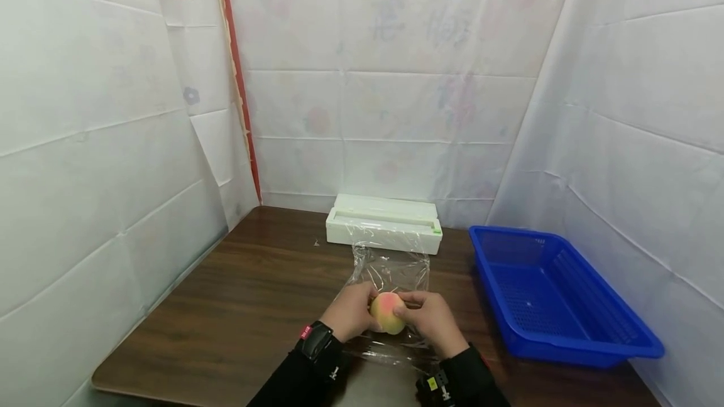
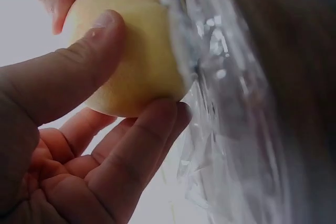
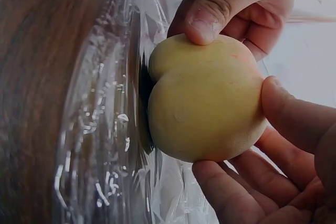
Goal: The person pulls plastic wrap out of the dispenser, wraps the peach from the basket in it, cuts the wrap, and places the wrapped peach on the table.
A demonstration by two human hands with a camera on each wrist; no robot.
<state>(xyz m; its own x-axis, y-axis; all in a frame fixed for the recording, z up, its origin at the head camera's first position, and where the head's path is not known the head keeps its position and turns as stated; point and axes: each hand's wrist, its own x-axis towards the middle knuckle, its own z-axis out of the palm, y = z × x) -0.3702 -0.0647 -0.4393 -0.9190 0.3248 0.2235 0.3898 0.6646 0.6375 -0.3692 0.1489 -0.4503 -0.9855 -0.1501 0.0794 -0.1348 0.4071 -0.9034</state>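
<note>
A yellow peach with a pink blush [image 1: 388, 313] is held between both hands in the head view. My left hand [image 1: 352, 311] grips it from the left, thumb on its side and fingertips at its edge in the left wrist view. On the opposite side, the right hand [image 1: 434, 319] pinches the fruit between thumb and fingers. The peach's cleft side [image 3: 157, 80] faces a crinkled sheet of clear plastic film [image 1: 396, 269], close against it in the right wrist view. That film lies across the table under the hands and runs back to a white box.
The long white box [image 1: 384, 240] stands at the table's back with its lid raised. To the right sits a blue plastic basket [image 1: 565, 338] with perforated sides. Brown wooden tabletop [image 1: 226, 319] extends to the left. White sheeting [image 1: 396, 105] encloses the back and sides.
</note>
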